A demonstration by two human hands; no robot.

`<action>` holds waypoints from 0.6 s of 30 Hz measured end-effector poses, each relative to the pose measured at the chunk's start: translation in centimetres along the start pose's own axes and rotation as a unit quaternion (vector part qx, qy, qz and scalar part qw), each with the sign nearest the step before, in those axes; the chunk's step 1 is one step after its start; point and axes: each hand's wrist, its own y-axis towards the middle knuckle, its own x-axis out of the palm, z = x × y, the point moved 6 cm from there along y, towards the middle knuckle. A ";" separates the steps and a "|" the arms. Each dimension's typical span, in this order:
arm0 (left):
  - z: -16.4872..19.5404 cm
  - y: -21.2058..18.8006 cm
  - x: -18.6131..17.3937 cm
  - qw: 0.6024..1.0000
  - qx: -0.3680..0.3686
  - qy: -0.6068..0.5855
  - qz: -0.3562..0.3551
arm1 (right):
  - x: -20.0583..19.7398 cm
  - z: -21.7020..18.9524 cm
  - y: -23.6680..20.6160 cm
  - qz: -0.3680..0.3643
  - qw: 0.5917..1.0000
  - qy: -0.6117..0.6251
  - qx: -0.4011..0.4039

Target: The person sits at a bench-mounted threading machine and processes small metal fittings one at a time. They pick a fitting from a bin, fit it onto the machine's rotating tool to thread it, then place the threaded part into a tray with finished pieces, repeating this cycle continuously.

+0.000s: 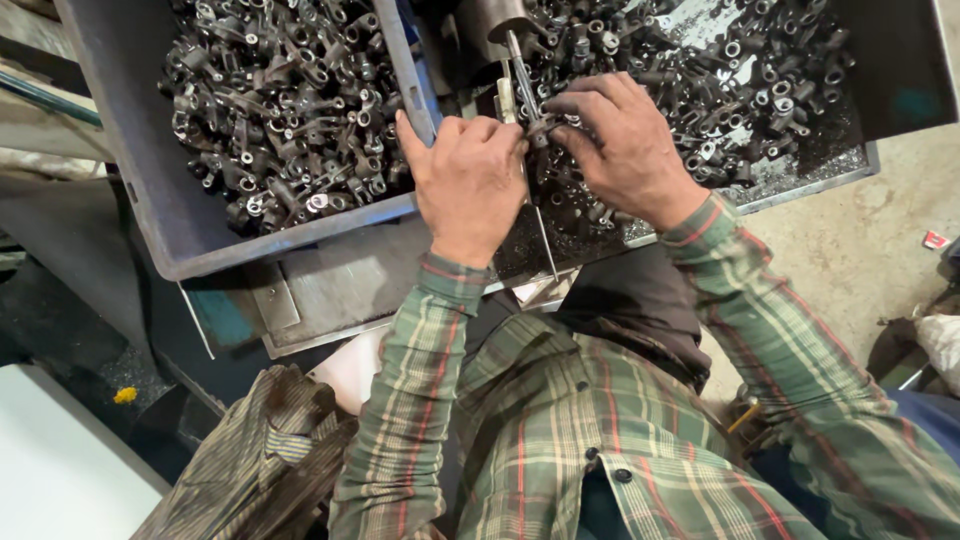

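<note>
Both hands meeting over a small dark metal part [542,126], pinched at a thin upright steel rod [524,85]: left hand [468,180] curled nearly closed beside it, right hand [620,145] with fingertips closed on the part. Beneath, a heap of similar dark metal fittings [740,70] in a shallow tray [800,185]. To the left, a grey bin [130,150] full of the same fittings. Green plaid sleeves below.

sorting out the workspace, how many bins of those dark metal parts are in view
2. A grey bin sits at upper left, beside the left hand. A second tray lies at upper right, under the right hand. Both run past the frame edge.
</note>
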 end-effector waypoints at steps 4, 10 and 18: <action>0.3 -0.1 -0.1 0.999 0.001 0.028 0.022 | 1.9 2.4 -0.2 -0.024 0.972 0.160 0.170; 0.3 0.1 0.4 0.998 -0.015 0.049 0.029 | 6.0 4.2 -0.4 0.065 0.865 0.437 0.239; -0.2 0.5 1.1 0.997 -0.020 0.078 0.009 | 8.2 5.2 -0.6 0.095 0.713 0.614 0.325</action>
